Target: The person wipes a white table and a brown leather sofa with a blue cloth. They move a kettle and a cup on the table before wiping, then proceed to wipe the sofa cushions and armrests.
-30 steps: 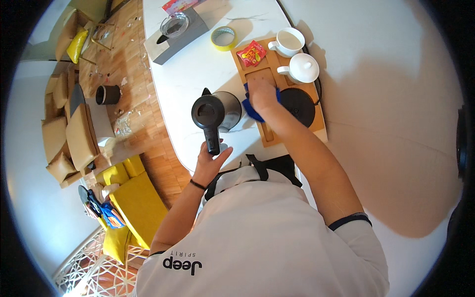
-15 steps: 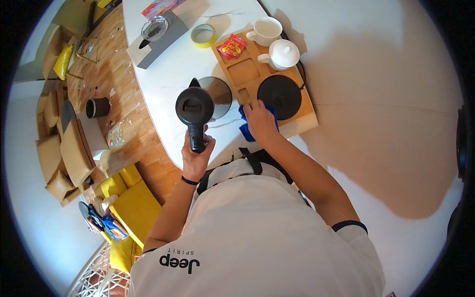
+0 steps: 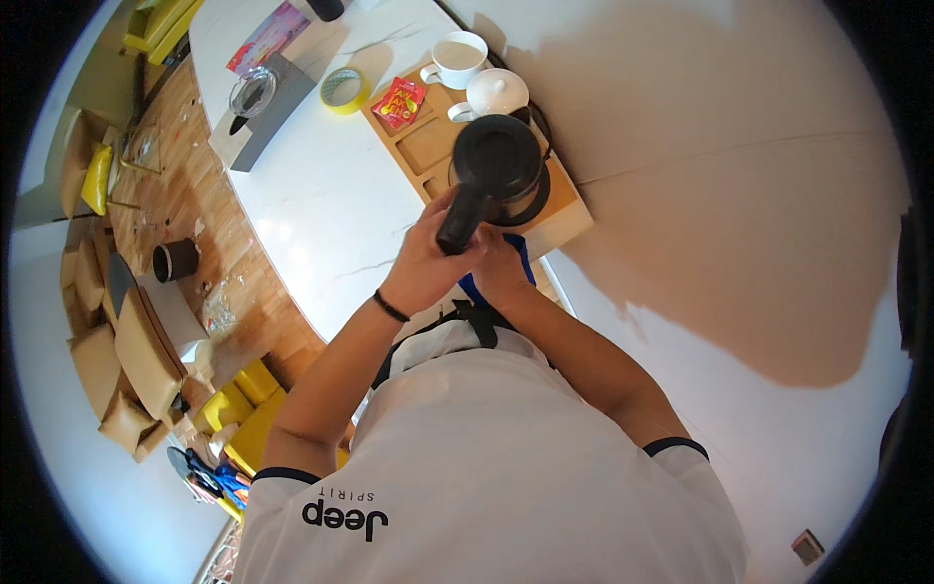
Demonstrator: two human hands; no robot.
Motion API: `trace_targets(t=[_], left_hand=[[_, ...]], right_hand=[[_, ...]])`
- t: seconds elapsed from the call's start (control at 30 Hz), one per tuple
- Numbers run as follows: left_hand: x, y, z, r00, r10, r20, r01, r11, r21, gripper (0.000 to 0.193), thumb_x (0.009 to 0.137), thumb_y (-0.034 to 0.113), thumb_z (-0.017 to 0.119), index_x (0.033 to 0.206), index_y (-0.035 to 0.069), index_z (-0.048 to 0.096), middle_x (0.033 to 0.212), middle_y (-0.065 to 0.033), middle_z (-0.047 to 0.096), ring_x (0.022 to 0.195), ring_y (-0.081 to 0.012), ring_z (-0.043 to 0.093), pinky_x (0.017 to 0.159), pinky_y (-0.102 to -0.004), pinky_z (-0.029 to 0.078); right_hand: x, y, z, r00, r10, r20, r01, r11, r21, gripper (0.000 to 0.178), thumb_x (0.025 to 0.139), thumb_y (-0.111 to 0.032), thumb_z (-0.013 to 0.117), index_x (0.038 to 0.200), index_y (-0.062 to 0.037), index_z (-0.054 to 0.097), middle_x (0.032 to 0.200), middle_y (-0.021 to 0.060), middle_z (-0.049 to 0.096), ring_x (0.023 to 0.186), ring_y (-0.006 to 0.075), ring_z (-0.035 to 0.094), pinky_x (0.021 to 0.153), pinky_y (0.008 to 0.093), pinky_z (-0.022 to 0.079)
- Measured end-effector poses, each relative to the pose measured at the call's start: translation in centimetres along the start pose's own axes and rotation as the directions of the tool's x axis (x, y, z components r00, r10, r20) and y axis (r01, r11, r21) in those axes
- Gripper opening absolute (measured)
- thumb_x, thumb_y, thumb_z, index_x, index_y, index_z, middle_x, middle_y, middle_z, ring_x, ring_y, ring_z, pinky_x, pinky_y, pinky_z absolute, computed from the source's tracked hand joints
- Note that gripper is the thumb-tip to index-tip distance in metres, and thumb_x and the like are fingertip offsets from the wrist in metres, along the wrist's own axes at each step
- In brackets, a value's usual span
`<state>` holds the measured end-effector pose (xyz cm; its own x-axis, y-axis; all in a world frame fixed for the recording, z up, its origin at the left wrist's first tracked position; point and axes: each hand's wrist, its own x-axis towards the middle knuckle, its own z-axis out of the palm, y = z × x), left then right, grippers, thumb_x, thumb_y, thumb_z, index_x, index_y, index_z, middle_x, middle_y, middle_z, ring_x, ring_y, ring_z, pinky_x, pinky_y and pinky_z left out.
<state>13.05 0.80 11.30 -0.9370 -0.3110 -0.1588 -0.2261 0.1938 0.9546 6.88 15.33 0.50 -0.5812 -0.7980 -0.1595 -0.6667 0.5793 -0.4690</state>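
An electric kettle (image 3: 498, 158) with a black lid is in my left hand (image 3: 425, 258), whose fingers are closed round its black handle. The kettle is over the round black base (image 3: 536, 202) on the right part of a wooden tray (image 3: 564, 222); whether it rests on the base or hovers just above, I cannot tell. My right hand (image 3: 502, 276) is closed on a blue cloth (image 3: 517, 245) at the tray's near edge, its fingers partly hidden behind my left hand. Blue fabric shows on both sides of it.
On the tray are a white cup (image 3: 459, 56), a white lidded pot (image 3: 497, 93) and a red packet (image 3: 400, 103). A tape roll (image 3: 344, 91) and a grey box (image 3: 277, 107) with a clear glass lid (image 3: 254, 92) lie left. A black cord (image 3: 546, 127) runs along the tray's right side.
My left hand has carried the kettle rightward from the white tabletop to over the black base. My right hand stays with the blue cloth, slightly nearer me. The whole view has shifted.
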Motion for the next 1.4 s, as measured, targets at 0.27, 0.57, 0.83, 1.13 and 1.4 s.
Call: trace_targets(t=[0.27, 0.57, 0.83, 1.13, 1.4], left_hand=[[2.8, -0.8, 2.5, 0.998, 0.014, 0.057, -0.019, 0.996, 0.089, 0.031, 0.078, 0.013, 0.083, 0.103, 0.001, 0.069, 0.14, -0.0204, 0.056, 0.116, -0.0255, 0.062, 0.096, -0.0343, 0.051], [-2.4, -0.3, 2.9, 0.902, 0.311, -0.298, -0.222, 0.929, 0.295, 0.071, 0.076, 0.013, 0.087, 0.136, -0.001, 0.051, 0.135, -0.0203, 0.052, 0.132, -0.034, 0.048, 0.11, -0.0423, 0.042], [-5.6, 7.7, 5.7, 0.892, 0.445, 0.085, -0.435, 0.894, -0.112, 0.062, 0.088, 0.012, 0.078, 0.14, -0.001, 0.047, 0.134, -0.0208, 0.053, 0.124, -0.0371, 0.055, 0.106, -0.0396, 0.044], [-6.0, 8.8, 8.5, 0.917, 0.284, -0.282, -0.314, 0.947, -0.068, 0.012, 0.096, 0.004, 0.064, 0.107, -0.001, 0.063, 0.108, -0.0201, 0.058, 0.092, -0.0341, 0.061, 0.084, -0.0355, 0.05], [-7.5, 9.4, 15.9, 0.963, 0.265, -0.059, -0.27, 0.914, -0.305, 0.053, 0.098, 0.014, 0.07, 0.145, 0.004, 0.048, 0.121, -0.0044, 0.063, 0.111, -0.0136, 0.058, 0.101, -0.0321, 0.047]], right_hand=[[-4.8, 2.0, -2.5, 0.993, 0.052, 0.109, -0.061, 0.995, 0.083, 0.039, 0.087, -0.009, 0.064, 0.126, -0.0023, 0.062, 0.127, 0.0183, 0.062, 0.12, 0.0362, 0.059, 0.102, 0.0434, 0.052], [-9.5, 2.4, -12.7, 0.826, 0.396, -0.4, -0.168, 0.852, 0.496, 0.024, 0.087, -0.004, 0.073, 0.11, -0.0023, 0.069, 0.104, 0.013, 0.071, 0.094, 0.0277, 0.069, 0.088, 0.036, 0.054], [-7.1, -2.0, -17.8, 0.764, 0.597, -0.245, 0.164, 0.186, 0.969, 0.024, 0.097, -0.013, 0.07, 0.119, -0.0028, 0.066, 0.105, 0.0029, 0.069, 0.093, 0.0113, 0.063, 0.084, 0.0263, 0.052], [-12.0, -0.5, -18.9, 0.843, 0.465, -0.271, 0.144, 0.289, 0.946, 0.024, 0.103, -0.02, 0.064, 0.12, -0.0035, 0.062, 0.107, 0.0044, 0.066, 0.095, 0.0104, 0.061, 0.085, 0.026, 0.051], [-14.6, 1.3, -21.9, 0.803, 0.521, -0.289, 0.23, 0.177, 0.957, 0.039, 0.103, -0.025, 0.064, 0.133, -0.0024, 0.053, 0.115, 0.0086, 0.064, 0.103, 0.0148, 0.06, 0.095, 0.0312, 0.05]])
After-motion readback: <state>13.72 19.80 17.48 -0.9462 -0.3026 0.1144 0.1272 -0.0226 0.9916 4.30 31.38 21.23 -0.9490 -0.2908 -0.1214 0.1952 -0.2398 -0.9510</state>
